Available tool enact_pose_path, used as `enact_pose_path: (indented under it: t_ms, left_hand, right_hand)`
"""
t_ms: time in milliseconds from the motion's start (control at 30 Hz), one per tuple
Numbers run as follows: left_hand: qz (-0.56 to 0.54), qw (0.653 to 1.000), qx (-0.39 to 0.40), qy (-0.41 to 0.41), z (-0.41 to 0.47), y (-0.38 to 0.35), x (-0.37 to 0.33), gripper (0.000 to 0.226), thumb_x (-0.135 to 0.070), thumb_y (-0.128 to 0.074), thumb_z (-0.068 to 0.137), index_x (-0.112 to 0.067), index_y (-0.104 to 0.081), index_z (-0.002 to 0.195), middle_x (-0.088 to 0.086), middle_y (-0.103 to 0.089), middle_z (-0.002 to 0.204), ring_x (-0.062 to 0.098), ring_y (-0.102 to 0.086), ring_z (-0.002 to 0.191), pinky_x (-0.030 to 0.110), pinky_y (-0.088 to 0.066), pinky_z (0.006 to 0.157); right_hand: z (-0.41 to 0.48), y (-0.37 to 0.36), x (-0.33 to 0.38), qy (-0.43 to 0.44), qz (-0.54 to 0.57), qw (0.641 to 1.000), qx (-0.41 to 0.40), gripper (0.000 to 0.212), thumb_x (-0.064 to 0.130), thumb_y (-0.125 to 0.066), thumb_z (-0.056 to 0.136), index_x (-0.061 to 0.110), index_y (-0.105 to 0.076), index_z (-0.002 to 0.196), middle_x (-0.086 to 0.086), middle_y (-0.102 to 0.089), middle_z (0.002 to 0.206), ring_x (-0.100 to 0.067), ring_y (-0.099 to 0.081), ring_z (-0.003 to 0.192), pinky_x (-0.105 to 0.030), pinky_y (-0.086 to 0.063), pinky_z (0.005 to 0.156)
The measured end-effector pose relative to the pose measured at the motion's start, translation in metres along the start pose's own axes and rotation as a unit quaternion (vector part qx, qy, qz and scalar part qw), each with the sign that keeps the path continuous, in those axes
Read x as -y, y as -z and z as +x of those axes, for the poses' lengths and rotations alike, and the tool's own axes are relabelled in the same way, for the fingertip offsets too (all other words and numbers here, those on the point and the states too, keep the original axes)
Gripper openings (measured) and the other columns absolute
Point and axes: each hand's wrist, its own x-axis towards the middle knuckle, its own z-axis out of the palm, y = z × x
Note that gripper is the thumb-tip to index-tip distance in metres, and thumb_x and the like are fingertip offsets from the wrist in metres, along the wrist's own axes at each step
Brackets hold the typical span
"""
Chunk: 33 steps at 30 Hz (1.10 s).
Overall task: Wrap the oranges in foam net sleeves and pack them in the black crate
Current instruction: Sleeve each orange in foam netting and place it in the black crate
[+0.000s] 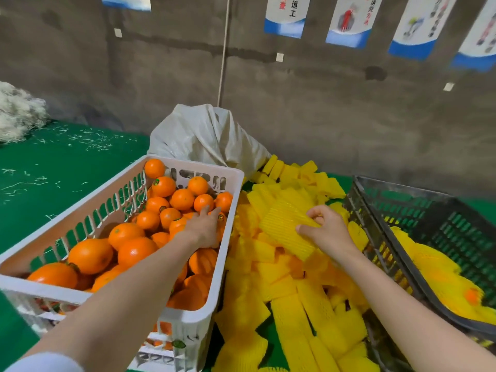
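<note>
A white slotted crate (230,210) at the left is full of loose oranges (182,199). My left hand (205,228) reaches into its far right corner, fingers spread over an orange; whether it grips one I cannot tell. A heap of yellow foam net sleeves (281,291) lies between the crates. My right hand (326,232) pinches one flat yellow sleeve (284,228) above that heap. The black crate (381,237) stands tilted at the right and holds several oranges wrapped in yellow sleeves (445,285).
A grey-white woven sack (206,135) stands behind the crates against the concrete wall. The floor covering is green (53,167), strewn with pale shreds, and a pile of whitish shredded material (18,114) sits at the far left.
</note>
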Motion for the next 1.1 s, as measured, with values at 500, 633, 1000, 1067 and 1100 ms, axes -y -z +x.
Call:
enact_pose_path:
  t_ms: [500,633,1000,1067,1100]
  left_hand:
    - [-0.682,0.729,-0.041,-0.034,-0.042,0.069,-0.021,0.058,-0.025,-0.078,0.062,-0.021,-0.057,0.116,0.01,-0.061,0.12,0.027,-0.061,0.106,0.04,-0.053,0.082]
    - [-0.76,0.645,0.039,-0.072,-0.069,0.073,-0.069,0.051,-0.018,-0.067,0.07,-0.018,-0.054,0.119,0.013,-0.056,0.126,0.031,-0.059,0.11,0.042,-0.057,0.074]
    - [-0.887,0.458,0.065,0.011,-0.105,0.031,-0.152,0.061,-0.021,-0.068,0.071,-0.02,-0.053,0.129,0.016,-0.071,0.104,0.029,-0.07,0.09,0.043,-0.059,0.069]
    - [-0.896,0.437,0.069,0.032,-0.107,0.026,-0.159,0.069,-0.023,-0.068,0.071,-0.016,-0.047,0.137,0.02,-0.063,0.12,0.033,-0.064,0.106,0.048,-0.054,0.086]
    - [-0.903,0.422,0.077,0.039,-0.108,0.023,-0.161,0.074,-0.024,-0.068,0.072,-0.013,-0.044,0.14,0.02,-0.061,0.123,0.033,-0.061,0.11,0.049,-0.05,0.092]
  right_hand:
    - [-0.035,0.016,0.004,-0.096,0.187,0.972,0.106,0.024,0.004,-0.063,0.085,0.014,-0.058,0.106,-0.011,-0.064,0.106,-0.019,-0.062,0.094,-0.028,-0.051,0.082]
    - [-0.038,0.014,0.016,-0.046,0.24,0.955,0.168,0.036,-0.005,-0.057,0.086,0.013,-0.052,0.117,-0.016,-0.064,0.114,-0.019,-0.064,0.094,-0.028,-0.053,0.081]
    - [-0.064,0.013,-0.005,0.225,-0.031,0.973,-0.032,0.065,0.008,-0.067,0.08,0.036,-0.043,0.133,0.006,-0.043,0.129,0.0,-0.039,0.117,-0.017,-0.038,0.101]
    - [-0.07,0.014,-0.012,0.262,-0.095,0.956,-0.093,0.064,0.012,-0.071,0.077,0.027,-0.046,0.135,-0.002,-0.04,0.129,-0.005,-0.033,0.119,-0.009,-0.027,0.101]
    - [-0.072,0.014,-0.015,0.284,-0.121,0.944,-0.118,0.061,0.013,-0.074,0.075,0.021,-0.052,0.131,-0.006,-0.042,0.128,-0.01,-0.034,0.12,-0.014,-0.027,0.101]
